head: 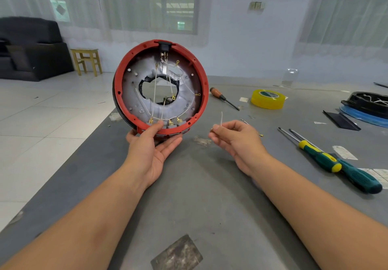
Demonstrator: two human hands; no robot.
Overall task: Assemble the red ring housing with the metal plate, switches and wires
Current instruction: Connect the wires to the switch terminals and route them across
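Head view: left hand (150,143) holds red ring housing (160,87) upright — metal plate (189,101), wires (155,89) inside; right hand (233,135) pinches loose wire (221,118).

Even, bright daylight; source is the curtained window (153,3) behind the bench (210,196). Shadows soft and faint under both forearms. Mild sheen on the yellow tape roll (267,99) near the bench's far edge. Wide-angle distortion bends the bench edges and stretches the forearms at the lower corners. Centre sharp; far room slightly soft.
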